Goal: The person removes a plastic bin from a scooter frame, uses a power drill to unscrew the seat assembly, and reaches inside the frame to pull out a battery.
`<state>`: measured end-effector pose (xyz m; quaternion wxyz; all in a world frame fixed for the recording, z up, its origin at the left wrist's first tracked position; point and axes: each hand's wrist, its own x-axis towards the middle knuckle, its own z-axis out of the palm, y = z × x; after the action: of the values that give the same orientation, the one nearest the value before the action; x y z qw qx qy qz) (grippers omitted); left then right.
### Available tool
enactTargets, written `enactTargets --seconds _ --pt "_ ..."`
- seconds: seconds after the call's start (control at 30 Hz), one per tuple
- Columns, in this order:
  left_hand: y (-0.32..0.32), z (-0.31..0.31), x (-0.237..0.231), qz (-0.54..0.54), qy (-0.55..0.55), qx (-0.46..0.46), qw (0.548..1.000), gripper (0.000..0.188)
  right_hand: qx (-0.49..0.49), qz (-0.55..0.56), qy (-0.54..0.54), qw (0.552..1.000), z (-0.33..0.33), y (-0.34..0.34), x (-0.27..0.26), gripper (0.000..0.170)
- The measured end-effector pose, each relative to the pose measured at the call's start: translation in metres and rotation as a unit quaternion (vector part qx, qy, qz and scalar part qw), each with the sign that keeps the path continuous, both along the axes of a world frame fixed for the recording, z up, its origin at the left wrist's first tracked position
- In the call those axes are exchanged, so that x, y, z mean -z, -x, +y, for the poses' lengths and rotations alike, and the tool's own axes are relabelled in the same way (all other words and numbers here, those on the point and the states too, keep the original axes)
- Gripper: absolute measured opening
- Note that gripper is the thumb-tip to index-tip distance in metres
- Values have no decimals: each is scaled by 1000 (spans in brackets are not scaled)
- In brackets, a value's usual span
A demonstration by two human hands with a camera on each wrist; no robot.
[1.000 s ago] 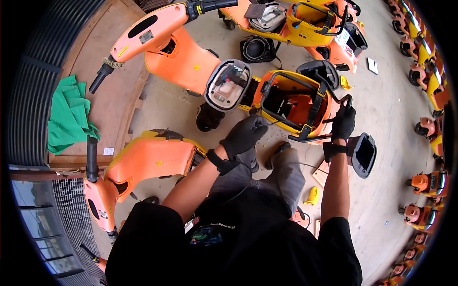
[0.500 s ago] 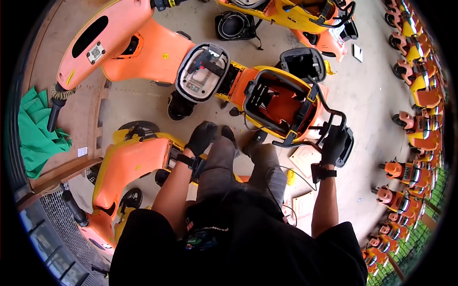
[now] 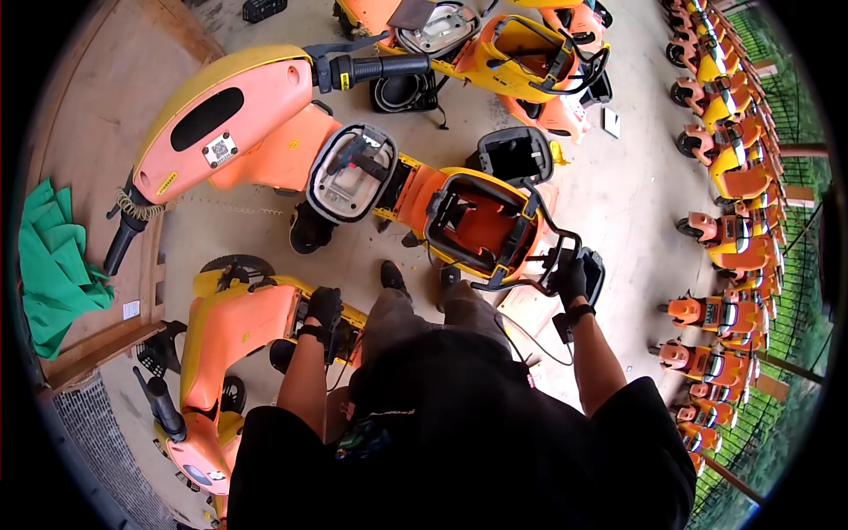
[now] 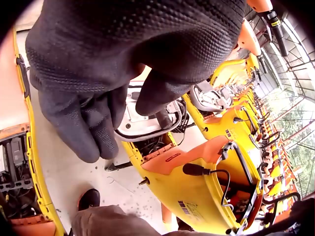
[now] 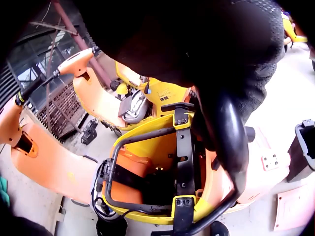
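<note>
A black-gloved right hand point(image 3: 570, 278) grips the black tubular rail point(image 3: 574, 240) behind an orange and yellow scooter body point(image 3: 433, 199). Seen from the right wrist, the dark hand point(image 5: 236, 54) curls round the curved rail point(image 5: 229, 142), beyond the open compartment with its yellow rim point(image 5: 142, 216). The gloved left hand point(image 3: 324, 309) is held beside the lower-left scooter point(image 3: 243, 322). In the left wrist view that hand point(image 4: 108, 69) has loosely bent fingers around nothing; past it, a black knob point(image 4: 196, 169) on a cable hangs against the yellow side panel point(image 4: 172, 191).
A tool point(image 3: 364, 163) lies in the upturned seat point(image 3: 352, 190). Beyond the compartment sits an open black bin point(image 3: 515, 157); another point(image 3: 594, 278) is near the right hand. Green cloth point(image 3: 53, 265) lies at the left. Parked scooters point(image 3: 729, 234) line the right side.
From beside the compartment, the left hand has drawn back toward the lower-left scooter. The right hand remains on the rail. The head view has shifted, showing more of the parked row.
</note>
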<state>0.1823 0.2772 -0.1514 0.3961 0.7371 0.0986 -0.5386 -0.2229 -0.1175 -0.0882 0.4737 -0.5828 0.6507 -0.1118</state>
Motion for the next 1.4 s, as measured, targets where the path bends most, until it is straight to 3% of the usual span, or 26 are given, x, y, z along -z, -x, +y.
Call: enactTargets --seconds 0.07,0.1,0.17,0.23,0.3,0.37,0.43,0.5,0.53,0.57,0.63,0.7,0.77,0.9,0.97,1.0,1.03,1.07,1.13,1.17,1.23,1.27,1.3,1.33,1.37,1.4 --pt "6 -13 6 9 26 -39 999 19 -50 65 22 996 4 -20 -30 30" --pt "8 -20 9 18 49 -76 996 19 -55 -13 48 997 1 -22 -23 37" --pt "9 -28 24 13 70 -50 996 18 -141 90 -29 985 -12 -5 -25 40" --pt "21 -46 26 -175 184 124 959 18 -168 1 -82 982 -22 11 -10 40" --pt "50 -73 14 -176 112 120 971 21 -245 -22 -158 956 -39 23 -13 33" --pt "77 -106 -2 -386 164 305 855 19 -215 57 -338 914 -58 2 -84 30" --pt "123 -156 -38 -361 171 244 884 15 -330 -35 -289 898 -104 26 -72 30" --pt "167 -200 -77 -287 202 311 883 21 -402 11 -134 905 -170 58 -30 26" --pt "197 -222 -89 -257 242 271 895 25 -222 -16 -224 949 -183 42 -52 25" --pt "229 -240 -100 -224 278 229 906 31 -209 -43 -200 956 -211 51 -34 26" --pt "282 -276 -109 -387 283 274 834 37 -121 -43 -243 961 -270 61 20 29" --pt "319 -310 -130 -293 267 293 870 40 -65 -97 -232 966 -314 72 81 26" --pt "351 -328 -119 -346 200 270 876 32 -8 -127 -241 962 -348 70 138 29" --pt "363 -359 -100 -291 92 203 931 29 -38 -136 -253 957 -392 51 237 24" --pt "363 -364 -95 -355 98 223 903 22 -96 -148 -237 955 -408 41 289 20" --pt "365 -363 -94 -360 62 224 903 21 -288 -78 -166 940 -437 52 353 21" --pt "376 -351 -74 -164 92 139 972 24 -267 -76 -175 944 -437 42 359 23" --pt "367 -359 -90 -197 85 158 964 20 -97 -69 -248 961 -430 20 347 24" --pt "348 -383 -120 -285 18 239 928 14 -172 -96 -238 951 -447 17 386 24" --pt "361 -374 -106 -237 108 62 964 19 -212 -87 -247 942 -455 15 410 23" --pt "360 -366 -105 -247 94 169 949 30 -101 -142 -309 935 -447 -5 422 23" --pt "369 -361 -99 -251 77 154 953 30 -120 -160 -338 920 -456 -2 450 22" --pt "384 -356 -89 -73 129 -48 988 35 -137 -178 -365 904 -470 2 479 21" --pt "392 -353 -83 102 180 -248 946 41 -446 -55 -118 885 -482 6 488 25" --pt "390 -353 -82 100 188 -255 943 38 -676 64 159 717 -487 5 493 28" --pt "388 -355 -83 32 171 -171 970 36 -686 51 158 708 -476 -8 491 28"
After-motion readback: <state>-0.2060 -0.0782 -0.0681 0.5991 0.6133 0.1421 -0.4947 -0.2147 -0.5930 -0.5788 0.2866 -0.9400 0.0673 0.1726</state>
